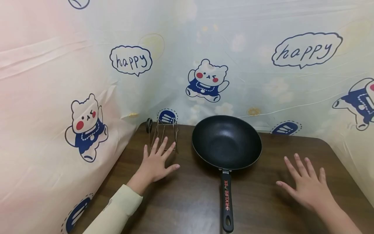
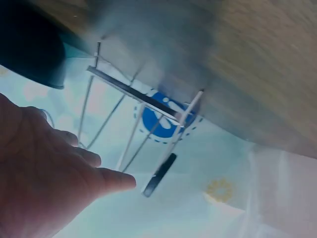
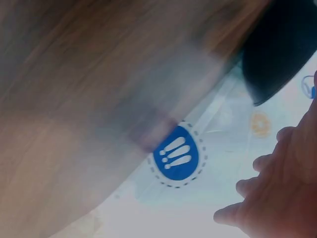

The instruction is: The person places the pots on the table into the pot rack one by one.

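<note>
Nearest me, the tail of the black handle (image 1: pixel 227 201), red lettering along it, points back at the person. A pale sleeve (image 1: pixel 119 204) covers the left forearm; the right forearm is bare where it shows.

Right hand (image 1: pixel 309 187): back up, fingers spread wide, thumb pointing in toward the wok (image 1: pixel 227 143). Nothing in its grasp. It sits over the right part of the brown tabletop (image 1: pixel 181 208), well apart from the wok. Whether the palm meets the wood, I cannot tell.

Left hand (image 1: pixel 156 165), slightly farther out: same pose, fingers fanned, thumb out to the right, grasp likewise free. Its fingertips line up with the near wires of a thin metal rack (image 2: pixel 133 94); contact I cannot make out.

Wok bowl beyond and between the hands, toward the back of the table, dark inside, mouth facing up. Neither hand touches it. Rack stands to the wok's left, near the back edge, a dark round piece (image 1: pixel 149 125) at its left side.

Farthest: pale cloth (image 1: pixel 248 16) hung behind and down both sides, printed with bears in blue and speech bubbles reading "happy".
</note>
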The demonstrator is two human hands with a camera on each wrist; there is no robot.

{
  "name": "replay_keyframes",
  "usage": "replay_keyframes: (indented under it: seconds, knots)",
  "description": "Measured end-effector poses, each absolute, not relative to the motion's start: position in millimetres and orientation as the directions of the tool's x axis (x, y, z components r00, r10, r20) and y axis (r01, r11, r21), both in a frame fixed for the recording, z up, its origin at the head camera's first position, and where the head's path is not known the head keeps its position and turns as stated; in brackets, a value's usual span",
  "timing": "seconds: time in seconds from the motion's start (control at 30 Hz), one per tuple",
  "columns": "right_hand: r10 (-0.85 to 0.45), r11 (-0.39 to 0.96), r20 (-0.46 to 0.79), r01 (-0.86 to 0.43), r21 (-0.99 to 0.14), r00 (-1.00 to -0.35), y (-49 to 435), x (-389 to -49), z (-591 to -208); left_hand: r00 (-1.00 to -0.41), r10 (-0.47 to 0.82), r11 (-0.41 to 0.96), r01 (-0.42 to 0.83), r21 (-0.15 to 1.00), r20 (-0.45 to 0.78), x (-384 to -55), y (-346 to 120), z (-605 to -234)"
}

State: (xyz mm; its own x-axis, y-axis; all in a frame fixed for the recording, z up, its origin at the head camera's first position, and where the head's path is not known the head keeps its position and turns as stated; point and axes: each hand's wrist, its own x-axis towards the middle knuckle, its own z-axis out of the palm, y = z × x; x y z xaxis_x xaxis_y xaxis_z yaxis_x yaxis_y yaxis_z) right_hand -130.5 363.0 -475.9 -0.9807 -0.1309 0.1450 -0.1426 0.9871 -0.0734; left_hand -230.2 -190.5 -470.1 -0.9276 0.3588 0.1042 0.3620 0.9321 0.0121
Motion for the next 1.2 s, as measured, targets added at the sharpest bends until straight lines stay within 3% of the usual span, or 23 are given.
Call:
replay_keyframes:
  seconds: [0.23, 0.47, 0.7, 0.83, 0.9, 1.0, 1.2]
  knots:
    - [-0.200, 0.977, 0.206, -0.211, -0.033, -0.958, 341, -117, -462, -0.892, 0.415, 0.909, 0.414, -0.042, 0.179, -212, -181, -463]
    - [-0.291, 0.951, 0.268, -0.308, -0.023, -0.919, 318, -104, -460, -0.870, 0.463, 0.885, 0.464, -0.036, 0.171, -183, -173, -468]
    - [-0.347, 0.924, 0.283, -0.377, -0.059, -0.894, 297, -89, -467, -0.837, 0.523, 0.848, 0.530, 0.004, 0.161, -157, -160, -473]
    - [-0.365, 0.900, 0.290, -0.415, -0.134, -0.885, 288, -84, -470, -0.793, 0.598, 0.793, 0.606, 0.060, 0.114, -147, -153, -474]
    - [-0.365, 0.876, 0.295, -0.433, -0.213, -0.883, 283, -82, -469, -0.763, 0.641, 0.751, 0.646, 0.138, 0.085, -143, -149, -474]
    - [-0.362, 0.802, 0.294, -0.456, -0.386, -0.885, 274, -79, -467, -0.719, 0.694, 0.662, 0.659, 0.357, 0.039, -137, -143, -473]
    - [-0.323, 0.616, 0.147, -0.326, -0.717, -0.935, 259, -75, -459, -0.733, 0.679, 0.516, 0.438, 0.736, -0.040, -128, -129, -467]
